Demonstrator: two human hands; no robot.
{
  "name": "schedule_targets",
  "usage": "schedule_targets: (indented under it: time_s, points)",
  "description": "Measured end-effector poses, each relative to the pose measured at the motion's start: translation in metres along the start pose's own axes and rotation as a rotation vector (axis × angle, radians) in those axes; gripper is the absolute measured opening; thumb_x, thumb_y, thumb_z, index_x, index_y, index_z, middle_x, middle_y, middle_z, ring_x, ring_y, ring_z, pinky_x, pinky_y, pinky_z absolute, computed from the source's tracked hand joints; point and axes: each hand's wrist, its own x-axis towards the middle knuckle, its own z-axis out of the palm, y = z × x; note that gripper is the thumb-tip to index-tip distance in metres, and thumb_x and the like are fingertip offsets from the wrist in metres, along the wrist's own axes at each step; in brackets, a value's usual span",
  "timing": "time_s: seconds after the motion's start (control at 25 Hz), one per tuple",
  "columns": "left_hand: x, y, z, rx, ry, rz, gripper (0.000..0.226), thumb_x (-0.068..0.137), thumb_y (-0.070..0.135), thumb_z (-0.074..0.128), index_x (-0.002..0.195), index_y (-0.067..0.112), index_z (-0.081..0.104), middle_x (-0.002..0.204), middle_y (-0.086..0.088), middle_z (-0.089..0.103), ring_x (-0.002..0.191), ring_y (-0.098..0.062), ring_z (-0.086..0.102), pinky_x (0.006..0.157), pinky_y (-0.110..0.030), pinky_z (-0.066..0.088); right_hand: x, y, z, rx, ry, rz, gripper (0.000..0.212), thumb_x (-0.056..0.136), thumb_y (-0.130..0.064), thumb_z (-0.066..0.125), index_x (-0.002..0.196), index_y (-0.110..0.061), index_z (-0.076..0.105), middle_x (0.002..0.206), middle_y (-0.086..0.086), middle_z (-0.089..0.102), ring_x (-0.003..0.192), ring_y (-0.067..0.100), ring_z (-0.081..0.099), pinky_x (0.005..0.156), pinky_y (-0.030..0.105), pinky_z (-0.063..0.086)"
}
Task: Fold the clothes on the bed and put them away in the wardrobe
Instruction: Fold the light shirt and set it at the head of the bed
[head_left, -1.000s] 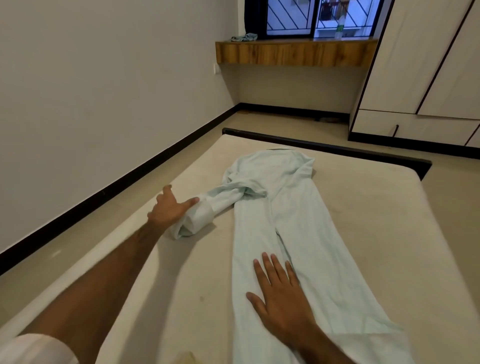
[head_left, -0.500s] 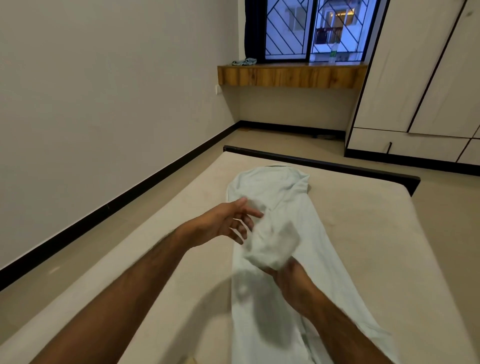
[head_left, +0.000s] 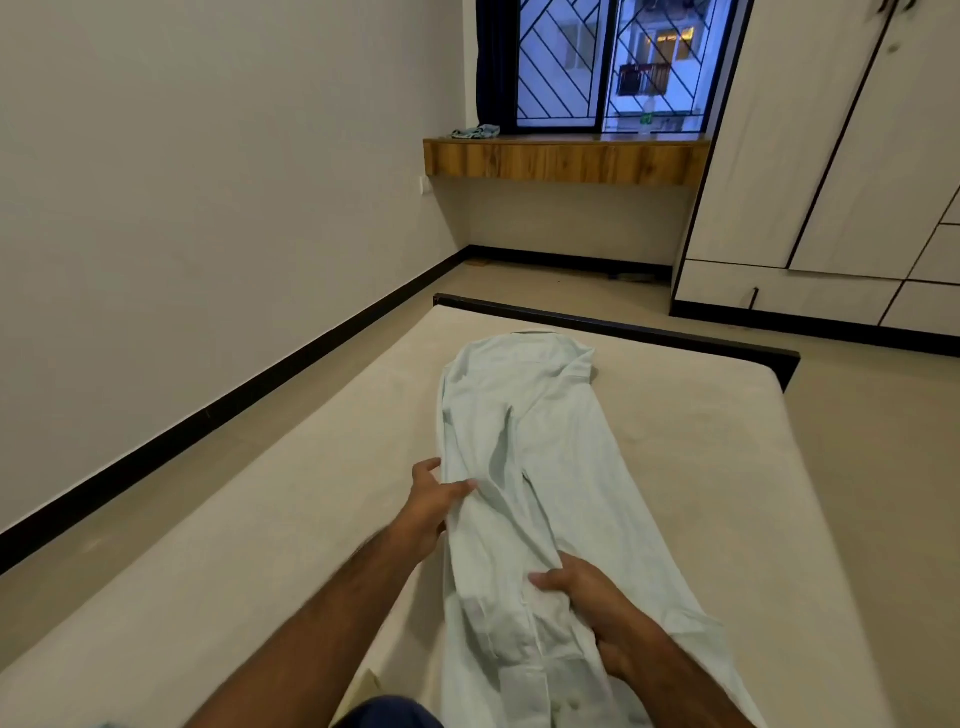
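On the near edge of the bed: dark blue cloth (head_left: 387, 713), likely the person's clothing, at the bottom of the view.
Right hand (head_left: 597, 608): low on the shirt, fingers curled into a bunch of fabric near the middle fold, thumb pointing left across the cloth.
Left hand (head_left: 431, 506): at the shirt's left edge, a little farther up; thumb on top of the fabric, fingers pressed together and partly tucked under the edge, pinching it.
Shirt (head_left: 540, 467): pale mint, long-sleeved, laid lengthwise on the bed, folded into a narrow strip; collar end far, hem end near; sleeve lying down the middle.
Bed (head_left: 701, 467): bare beige mattress with a dark frame along the far end.
Floor (head_left: 857, 395): beige, beyond and beside the bed, with black skirting along the left wall.
Wardrobe (head_left: 831, 156): far right, pale doors with dark trim, all closed, well apart from the shirt.
Wooden ledge (head_left: 566, 161): under the window, far wall.
Small cloth (head_left: 475, 132): crumpled on the ledge's left end.
Window (head_left: 608, 62): barred with diagonal grille, bluish light outside.
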Motion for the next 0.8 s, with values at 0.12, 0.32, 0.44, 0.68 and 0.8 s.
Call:
schedule_targets:
  time_s: [0.12, 0.32, 0.44, 0.68, 0.8]
  points:
    - [0.000, 0.005, -0.005, -0.030, -0.059, -0.004, 0.063, 0.086, 0.021, 0.077, 0.135, 0.010, 0.039, 0.125, -0.013, 0.063, 0.105, -0.031, 0.067, 0.081, -0.044, 0.060, -0.011, -0.001, -0.008, 0.210, -0.017, 0.037, 0.036, 0.092, -0.012, 0.063, 0.127, -0.002, 0.061, 0.122, 0.025, 0.068, 0.113, 0.044, 0.065, 0.105, 0.057, 0.047]
    - [-0.033, -0.016, -0.017, 0.257, -0.412, -0.223, 0.047, 0.089, 0.026, 0.073, 0.129, 0.004, 0.059, 0.107, -0.014, 0.074, 0.100, -0.035, 0.070, 0.081, -0.047, 0.059, -0.021, 0.003, -0.017, -0.289, -0.026, 0.077, 0.049, 0.084, -0.014, 0.080, 0.128, -0.004, 0.062, 0.112, 0.011, 0.075, 0.104, 0.029, 0.072, 0.092, 0.042, 0.057]
    - [-0.043, -0.032, -0.024, 0.270, -0.476, -0.230, 0.045, 0.089, 0.021, 0.074, 0.129, 0.007, 0.057, 0.115, -0.019, 0.068, 0.106, -0.043, 0.065, 0.083, -0.054, 0.058, -0.021, 0.006, -0.023, -0.299, 0.003, 0.098, 0.050, 0.084, -0.014, 0.080, 0.129, -0.008, 0.059, 0.119, 0.012, 0.072, 0.109, 0.031, 0.069, 0.099, 0.046, 0.054]
    - [-0.014, -0.022, -0.019, 0.274, -0.121, -0.041, 0.043, 0.094, 0.001, 0.058, 0.133, 0.006, 0.040, 0.125, -0.018, 0.057, 0.096, -0.030, 0.066, 0.061, -0.037, 0.059, -0.007, -0.024, 0.003, -1.095, 0.189, 0.039, 0.054, 0.086, -0.044, 0.072, 0.125, -0.016, 0.047, 0.113, 0.002, 0.057, 0.086, 0.014, 0.060, 0.066, 0.023, 0.050]
    - [0.024, -0.009, -0.018, 0.295, -0.050, 0.020, 0.053, 0.093, 0.000, 0.056, 0.140, 0.010, 0.033, 0.123, -0.015, 0.055, 0.101, -0.028, 0.063, 0.062, -0.033, 0.056, 0.032, -0.052, 0.010, -1.103, 0.274, -0.108, 0.049, 0.089, -0.039, 0.068, 0.125, -0.014, 0.047, 0.101, 0.005, 0.064, 0.074, 0.016, 0.064, 0.069, 0.028, 0.051]
